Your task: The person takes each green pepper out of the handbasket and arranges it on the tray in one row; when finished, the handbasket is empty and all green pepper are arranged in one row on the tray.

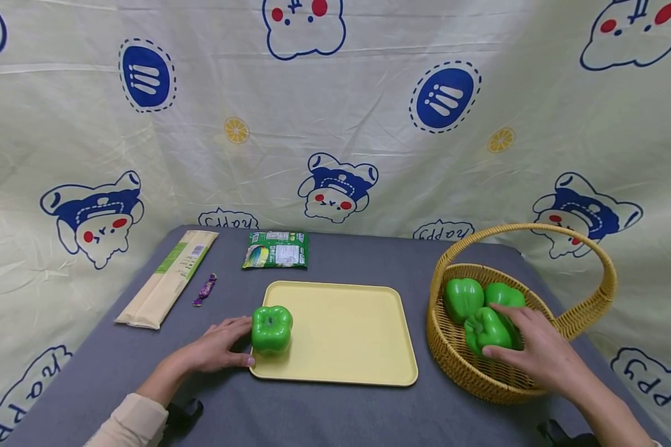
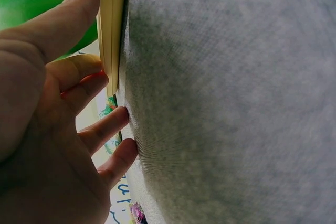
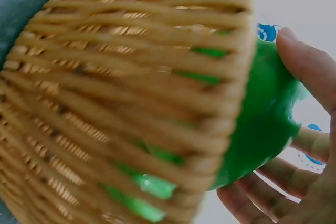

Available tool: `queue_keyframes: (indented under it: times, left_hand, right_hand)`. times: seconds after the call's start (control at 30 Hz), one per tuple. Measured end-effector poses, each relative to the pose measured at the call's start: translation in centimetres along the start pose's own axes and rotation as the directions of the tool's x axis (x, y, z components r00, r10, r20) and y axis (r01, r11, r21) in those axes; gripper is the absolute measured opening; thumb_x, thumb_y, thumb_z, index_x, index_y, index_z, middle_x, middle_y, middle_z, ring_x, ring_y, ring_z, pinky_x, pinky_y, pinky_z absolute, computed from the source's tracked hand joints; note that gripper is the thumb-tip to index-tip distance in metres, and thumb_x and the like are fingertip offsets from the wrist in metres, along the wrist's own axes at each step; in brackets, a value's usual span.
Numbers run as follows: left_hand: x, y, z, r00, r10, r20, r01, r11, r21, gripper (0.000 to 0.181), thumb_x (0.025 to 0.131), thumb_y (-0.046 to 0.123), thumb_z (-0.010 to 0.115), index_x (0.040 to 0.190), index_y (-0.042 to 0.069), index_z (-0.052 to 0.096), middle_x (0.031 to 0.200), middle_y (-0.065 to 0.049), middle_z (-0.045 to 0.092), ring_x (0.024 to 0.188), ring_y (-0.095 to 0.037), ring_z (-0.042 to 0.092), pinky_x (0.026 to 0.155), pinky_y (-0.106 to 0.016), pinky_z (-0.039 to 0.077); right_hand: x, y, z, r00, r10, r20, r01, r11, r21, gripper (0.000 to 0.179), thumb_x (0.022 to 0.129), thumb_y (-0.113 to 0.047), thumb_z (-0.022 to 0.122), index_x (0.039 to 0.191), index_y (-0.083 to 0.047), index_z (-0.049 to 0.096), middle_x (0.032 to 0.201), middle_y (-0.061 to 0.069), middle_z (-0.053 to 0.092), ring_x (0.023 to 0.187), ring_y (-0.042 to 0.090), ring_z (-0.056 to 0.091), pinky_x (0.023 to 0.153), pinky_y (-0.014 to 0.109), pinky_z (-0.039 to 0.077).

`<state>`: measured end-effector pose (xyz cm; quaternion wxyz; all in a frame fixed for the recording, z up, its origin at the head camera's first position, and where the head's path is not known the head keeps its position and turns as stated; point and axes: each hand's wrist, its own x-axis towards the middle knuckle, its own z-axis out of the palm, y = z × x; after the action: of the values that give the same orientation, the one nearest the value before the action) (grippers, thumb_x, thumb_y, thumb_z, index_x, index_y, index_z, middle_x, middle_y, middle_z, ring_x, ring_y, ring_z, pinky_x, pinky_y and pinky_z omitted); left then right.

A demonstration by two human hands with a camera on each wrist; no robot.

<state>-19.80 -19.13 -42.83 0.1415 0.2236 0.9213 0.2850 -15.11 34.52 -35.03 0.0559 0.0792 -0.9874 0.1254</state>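
My left hand lies at the left edge of the pale yellow tray, thumb and fingertips touching its rim with the fingers loosely extended. A green bell pepper stands on the tray's left end, beside that hand. Over the wicker basket at the right, my right hand grips a green bell pepper between thumb and fingers. Seen from the right wrist, this pepper shows above the basket's rim. Behind it in the basket are more green peppers, one at the left and another farther right.
A long beige packet lies at the table's left, with a small purple wrapped candy beside it. Behind the tray is a green snack packet. The basket's tall handle arches up at the right. A printed curtain hangs behind the table.
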Motion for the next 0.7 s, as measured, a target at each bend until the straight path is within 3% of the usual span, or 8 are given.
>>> queue_keyframes:
  times: [0.33,0.53,0.7]
  left_hand:
    - [0.0,0.0,-0.1,1.000,0.011,0.006,-0.011,1.000,0.003,0.080,0.082,0.044,0.070,0.144,0.005,0.038,0.149,-0.018,0.037,0.136,-0.043,0.028,0.104,-0.069,0.018]
    - [0.0,0.0,-0.1,1.000,0.004,0.008,-0.004,1.000,0.001,0.080,0.081,0.044,0.070,0.144,0.005,0.038,0.149,-0.018,0.036,0.137,-0.043,0.027,0.104,-0.069,0.018]
    - [-0.1,0.1,-0.2,1.000,-0.003,0.007,0.003,1.000,0.002,0.081,0.081,0.044,0.070,0.144,0.005,0.037,0.148,-0.019,0.037,0.137,-0.044,0.028,0.104,-0.070,0.017]
  right_hand:
    - [-0.4,-2.5,-0.8,0.995,-0.049,-0.087,0.054,0.997,0.052,0.089,0.074,-0.054,0.073,0.144,-0.012,0.038,0.134,0.028,0.042,0.117,0.045,0.041,0.083,0.067,0.039]
    - [-0.5,-4.0,-0.6,0.963,-0.165,-0.215,0.182,0.981,0.062,0.084,0.072,-0.040,0.080,0.141,-0.014,0.042,0.126,0.023,0.048,0.108,0.038,0.049,0.077,0.061,0.045]
    - [-0.2,-5.2,-0.3,0.941,-0.221,-0.255,0.244,0.968,0.059,0.085,0.070,-0.036,0.082,0.142,-0.014,0.042,0.121,0.018,0.050,0.102,0.030,0.052,0.075,0.053,0.048]
